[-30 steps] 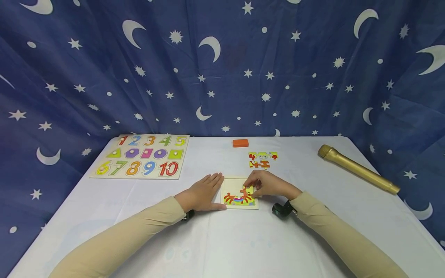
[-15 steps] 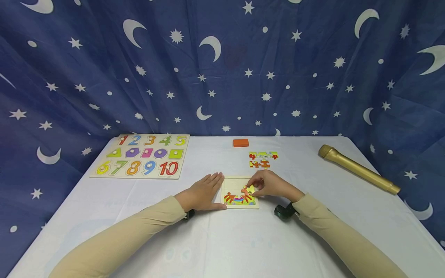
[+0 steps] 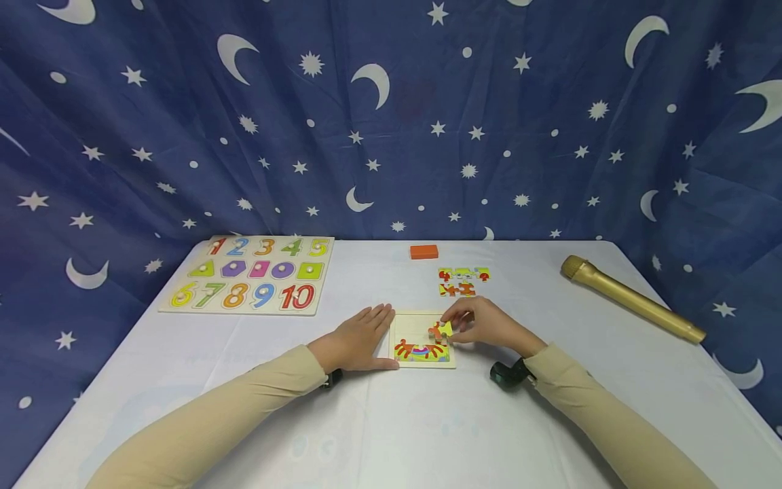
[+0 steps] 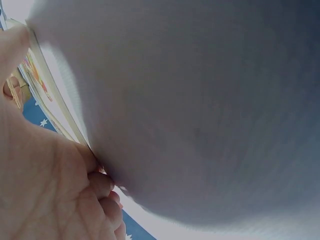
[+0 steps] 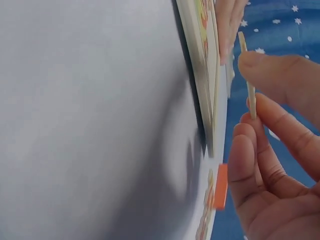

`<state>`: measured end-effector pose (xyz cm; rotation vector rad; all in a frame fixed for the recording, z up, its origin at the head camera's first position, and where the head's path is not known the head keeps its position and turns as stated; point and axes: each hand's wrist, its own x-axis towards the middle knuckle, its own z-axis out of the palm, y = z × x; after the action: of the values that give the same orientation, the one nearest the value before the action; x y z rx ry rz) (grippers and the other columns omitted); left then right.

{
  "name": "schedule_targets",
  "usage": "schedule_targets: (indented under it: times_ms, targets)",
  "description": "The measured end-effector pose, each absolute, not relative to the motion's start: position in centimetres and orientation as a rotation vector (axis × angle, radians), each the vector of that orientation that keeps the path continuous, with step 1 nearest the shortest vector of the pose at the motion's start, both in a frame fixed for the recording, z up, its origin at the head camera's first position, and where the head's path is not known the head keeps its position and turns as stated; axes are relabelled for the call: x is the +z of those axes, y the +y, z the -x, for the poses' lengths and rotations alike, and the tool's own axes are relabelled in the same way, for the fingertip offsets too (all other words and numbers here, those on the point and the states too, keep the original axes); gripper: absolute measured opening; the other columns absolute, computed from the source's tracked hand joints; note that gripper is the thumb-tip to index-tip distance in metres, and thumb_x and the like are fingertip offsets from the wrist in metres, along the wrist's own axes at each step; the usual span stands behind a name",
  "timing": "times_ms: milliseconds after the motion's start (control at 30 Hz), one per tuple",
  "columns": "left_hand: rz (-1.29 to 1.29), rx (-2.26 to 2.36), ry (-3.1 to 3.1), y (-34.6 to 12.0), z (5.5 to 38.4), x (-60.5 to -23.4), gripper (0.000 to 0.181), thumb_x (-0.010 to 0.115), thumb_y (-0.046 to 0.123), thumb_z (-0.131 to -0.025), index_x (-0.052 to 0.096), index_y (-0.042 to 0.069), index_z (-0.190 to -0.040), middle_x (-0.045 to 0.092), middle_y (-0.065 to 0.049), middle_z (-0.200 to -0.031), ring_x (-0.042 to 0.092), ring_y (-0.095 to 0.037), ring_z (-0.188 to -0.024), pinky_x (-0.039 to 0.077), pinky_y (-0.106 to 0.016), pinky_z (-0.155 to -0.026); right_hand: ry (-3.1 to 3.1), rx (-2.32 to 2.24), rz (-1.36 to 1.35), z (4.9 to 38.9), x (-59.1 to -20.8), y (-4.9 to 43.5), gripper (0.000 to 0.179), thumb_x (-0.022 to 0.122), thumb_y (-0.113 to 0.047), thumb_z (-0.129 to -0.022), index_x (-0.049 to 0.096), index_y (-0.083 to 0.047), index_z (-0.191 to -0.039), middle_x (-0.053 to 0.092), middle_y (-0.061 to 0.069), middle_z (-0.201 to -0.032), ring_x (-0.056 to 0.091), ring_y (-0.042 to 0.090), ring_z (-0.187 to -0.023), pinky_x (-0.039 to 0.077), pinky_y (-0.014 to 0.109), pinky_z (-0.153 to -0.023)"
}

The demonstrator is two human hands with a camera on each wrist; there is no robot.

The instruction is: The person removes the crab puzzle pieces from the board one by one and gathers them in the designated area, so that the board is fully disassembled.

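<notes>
A small wooden puzzle tray [image 3: 415, 322] lies on the table in the middle of the head view, with colourful pieces [image 3: 421, 353] filling its lower part. Along its left edge rests my left hand [image 3: 357, 339], palm down, fingers and thumb stretched out. My right hand [image 3: 479, 324] pinches a yellow and orange puzzle piece [image 3: 439, 332] over the tray's right side. Seen edge-on in the right wrist view, the puzzle piece [image 5: 251, 95] sits between thumb and fingers, apart from the tray [image 5: 197, 65]. In the left wrist view, the left hand [image 4: 45, 180] touches the tray's edge.
Several loose puzzle pieces [image 3: 457, 290] lie behind the tray, with an orange block [image 3: 424, 252] farther back. A number and shape board [image 3: 244, 275] is at the far left, a golden microphone [image 3: 632, 299] at the right. A starry blue curtain [image 3: 421, 170] hangs behind the table.
My right hand has lifted the puzzle piece up from the tray's right side and drawn slightly back to the right, tilting the piece. The left hand has stayed in place.
</notes>
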<state>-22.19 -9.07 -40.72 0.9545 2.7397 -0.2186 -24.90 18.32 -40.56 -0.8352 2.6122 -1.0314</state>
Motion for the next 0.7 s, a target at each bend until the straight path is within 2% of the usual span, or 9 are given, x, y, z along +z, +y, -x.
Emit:
schedule_targets:
  times_ms: [367,700]
  targets:
    - [-0.959,-0.208,2.744,-9.1,22.2,-40.9,0.099,0.04,0.073,-0.084,0.017,0.004,-0.15,0.017,-0.01,-0.158,0.015,-0.022,-0.147,0.017,-0.036,-0.12,2.704,-1.052,0.763,26.1,-40.4,22.8,0.03,0.078,-0.012,-0.075,0.071,-0.007,-0.103,0.068,0.006,-0.094,0.056,0.013,-0.077,0.053,0.024,-0.072]
    - [-0.951,-0.203,2.739,-9.1,22.1,-40.7,0.099,0.041,0.072,-0.084,0.016,0.003,-0.15,0.016,-0.011,-0.158,0.014,-0.023,-0.147,0.016,-0.037,-0.121,2.762,-1.079,0.533,29.5,-40.2,27.0,0.031,0.076,-0.007,-0.076,0.069,-0.002,-0.106,0.068,0.011,-0.095,0.058,0.012,-0.081,0.05,0.02,-0.07]
